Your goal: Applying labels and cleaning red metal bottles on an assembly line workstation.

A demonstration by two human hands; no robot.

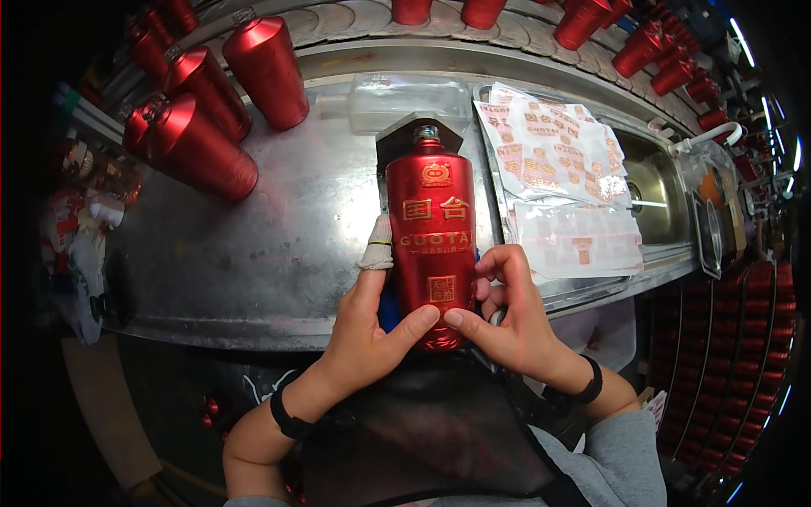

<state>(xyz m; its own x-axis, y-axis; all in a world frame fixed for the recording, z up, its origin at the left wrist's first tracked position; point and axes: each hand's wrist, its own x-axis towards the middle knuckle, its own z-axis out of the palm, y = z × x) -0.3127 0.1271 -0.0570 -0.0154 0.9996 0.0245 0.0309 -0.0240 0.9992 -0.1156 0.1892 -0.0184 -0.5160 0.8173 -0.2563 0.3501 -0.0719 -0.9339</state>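
Note:
A glossy red bottle (432, 266) with gold emblems and lettering stands before me, its clear neck pointing away. My left hand (365, 325) grips its lower left side, the thumb pressed on the front near the base. A white cloth cover sits on one finger of that hand, which lies along the bottle's edge. On the lower right, my right hand (514, 319) holds the same bottle with its thumb on the front and its fingers curled at the side. Behind the bottle's shoulder is a dark angular piece (390, 145); a bit of blue shows beside the base.
Several plain red bottles (269, 72) stand on the metal table (211, 275) at the far left. Sheets of printed transfers (579, 232) lie at the right, before a sink (655, 182). A clear container (414, 95) sits behind. Red bottles line a conveyor (355, 29); a rack (726, 372) holds more.

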